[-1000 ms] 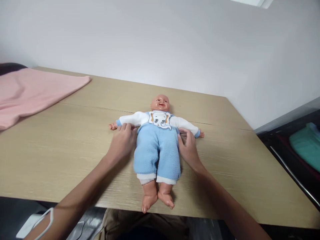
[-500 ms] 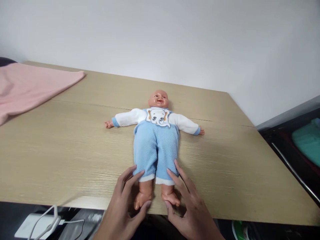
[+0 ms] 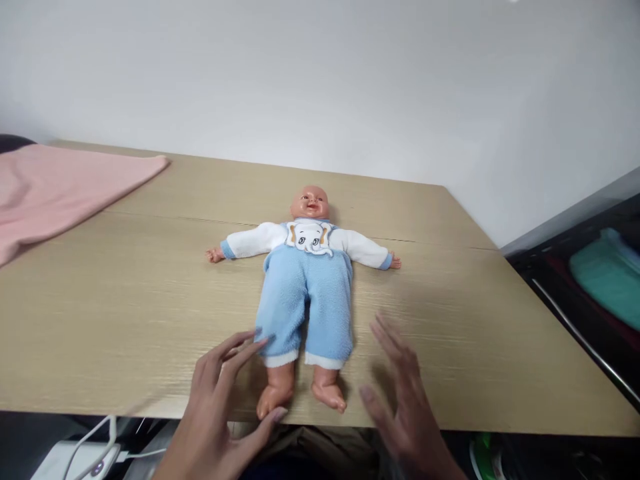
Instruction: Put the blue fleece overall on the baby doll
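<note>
A baby doll (image 3: 305,293) lies on its back on the wooden table, head away from me, arms spread and feet near the front edge. It wears blue trousers and a white top with an elephant face. My left hand (image 3: 220,393) is beside the doll's leg on the left, fingers spread, fingertips at the trouser cuff and thumb close to the foot. Whether it touches the doll is hard to tell. To the right of the doll, my right hand (image 3: 403,393) hovers apart from it, fingers open and slightly blurred, holding nothing.
A pink cloth (image 3: 70,190) lies at the table's left. Below the front edge at left sits a white box with a cable (image 3: 75,460). A teal cloth (image 3: 607,277) rests on a dark surface at right. A pale wall (image 3: 320,87) stands behind the table (image 3: 450,320).
My right hand has moved off the doll's leg to the right. My left hand has shifted slightly left. The doll stays lying in place; the view has shifted a little.
</note>
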Motion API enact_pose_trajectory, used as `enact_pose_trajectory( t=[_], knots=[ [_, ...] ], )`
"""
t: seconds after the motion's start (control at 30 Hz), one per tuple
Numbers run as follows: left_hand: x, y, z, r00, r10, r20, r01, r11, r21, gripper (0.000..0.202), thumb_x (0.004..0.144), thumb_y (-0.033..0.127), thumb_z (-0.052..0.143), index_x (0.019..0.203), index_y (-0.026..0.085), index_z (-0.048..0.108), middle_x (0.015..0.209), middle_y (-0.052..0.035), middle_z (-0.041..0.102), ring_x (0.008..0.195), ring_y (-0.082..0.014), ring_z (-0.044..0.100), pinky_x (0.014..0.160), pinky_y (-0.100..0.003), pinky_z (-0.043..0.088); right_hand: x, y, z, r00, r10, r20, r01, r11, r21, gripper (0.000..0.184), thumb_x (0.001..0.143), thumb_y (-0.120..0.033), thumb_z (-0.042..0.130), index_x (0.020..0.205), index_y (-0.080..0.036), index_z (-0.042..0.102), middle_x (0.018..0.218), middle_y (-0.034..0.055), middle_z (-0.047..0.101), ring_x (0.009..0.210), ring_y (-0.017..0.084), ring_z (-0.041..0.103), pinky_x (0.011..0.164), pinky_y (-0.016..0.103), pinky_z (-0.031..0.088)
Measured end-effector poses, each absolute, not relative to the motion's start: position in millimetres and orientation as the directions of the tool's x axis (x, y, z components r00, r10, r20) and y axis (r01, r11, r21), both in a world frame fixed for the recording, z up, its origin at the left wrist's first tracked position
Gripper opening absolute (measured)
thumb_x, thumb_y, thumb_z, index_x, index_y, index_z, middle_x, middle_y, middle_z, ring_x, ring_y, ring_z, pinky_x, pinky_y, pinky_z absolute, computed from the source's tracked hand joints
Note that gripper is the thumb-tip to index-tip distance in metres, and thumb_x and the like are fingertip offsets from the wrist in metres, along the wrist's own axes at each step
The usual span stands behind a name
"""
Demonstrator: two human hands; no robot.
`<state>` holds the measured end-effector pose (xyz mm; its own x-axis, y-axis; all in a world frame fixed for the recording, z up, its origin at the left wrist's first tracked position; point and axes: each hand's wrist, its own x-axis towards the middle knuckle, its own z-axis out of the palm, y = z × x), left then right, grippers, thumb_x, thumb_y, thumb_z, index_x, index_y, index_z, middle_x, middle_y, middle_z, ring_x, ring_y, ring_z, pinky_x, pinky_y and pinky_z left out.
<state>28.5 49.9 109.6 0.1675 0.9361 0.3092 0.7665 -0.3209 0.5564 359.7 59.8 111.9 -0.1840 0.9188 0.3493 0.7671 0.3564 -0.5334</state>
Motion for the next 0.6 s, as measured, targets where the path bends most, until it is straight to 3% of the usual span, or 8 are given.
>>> enact_pose_trajectory(
  t=[0.13, 0.23, 0.33, 0.5, 0.6],
  knots=[
    [37.0, 91.3, 145.0, 0.261, 0.894, 0.364, 0.742, -0.427, 0.516, 0.062, 0.106, 0.047, 0.073, 0.163, 0.034, 0.05, 0.169, -0.0147, 0.048, 0.155, -0.0416, 0.048, 0.124, -0.065, 0.049, 401.2, 109.1, 111.5, -0.08, 0.917, 0.391, 0.856, 0.264, -0.445, 0.064, 0.112, -0.049, 0.061, 0.171, -0.032, 0.044, 0.177, 0.0142, 0.052, 0.164, 0.041, 0.049, 0.133, 0.072, 0.041],
    [53.3, 147.0, 164.7, 0.301, 0.84, 0.452, 0.73, -0.508, 0.457, 0.045, 0.112, 0.049, 0.065, 0.152, 0.03, 0.057, 0.165, -0.0153, 0.052, 0.152, -0.0406, 0.049, 0.127, -0.066, 0.043, 429.0, 166.1, 103.7, -0.091, 0.874, 0.477, 0.88, 0.295, -0.373, 0.07, 0.109, -0.056, 0.062, 0.169, -0.024, 0.046, 0.169, 0.0206, 0.058, 0.159, 0.042, 0.053, 0.132, 0.069, 0.042],
    [78.5, 212.1, 170.6, 0.327, 0.797, 0.508, 0.721, -0.557, 0.411, 0.046, 0.111, 0.052, 0.065, 0.146, 0.023, 0.061, 0.158, -0.0186, 0.057, 0.15, -0.0418, 0.049, 0.128, -0.064, 0.042, 447.7, 222.6, 95.5, -0.128, 0.869, 0.479, 0.884, 0.319, -0.343, 0.077, 0.104, -0.059, 0.066, 0.166, -0.017, 0.047, 0.164, 0.0248, 0.061, 0.156, 0.043, 0.055, 0.13, 0.068, 0.043],
    [128.2, 302.2, 166.0, 0.51, 0.745, 0.43, 0.674, -0.657, 0.339, 0.044, 0.105, 0.044, 0.072, 0.139, 0.017, 0.064, 0.147, -0.0195, 0.065, 0.141, -0.0411, 0.055, 0.12, -0.058, 0.048, 457.3, 277.2, 87.1, -0.212, 0.894, 0.394, 0.804, 0.388, -0.45, 0.084, 0.096, -0.065, 0.073, 0.161, -0.016, 0.053, 0.158, 0.025, 0.064, 0.148, 0.043, 0.059, 0.125, 0.064, 0.046],
    [157.7, 332.6, 166.1, 0.679, 0.663, 0.316, 0.627, -0.747, 0.22, 0.055, 0.097, 0.043, 0.08, 0.142, 0.016, 0.063, 0.15, -0.0207, 0.065, 0.141, -0.0401, 0.056, 0.118, -0.054, 0.048, 457.6, 286.8, 87.3, -0.177, 0.889, 0.423, 0.736, 0.405, -0.543, 0.068, 0.096, -0.063, 0.077, 0.146, -0.018, 0.066, 0.142, 0.0207, 0.073, 0.133, 0.039, 0.067, 0.117, 0.058, 0.052]
  ],
)
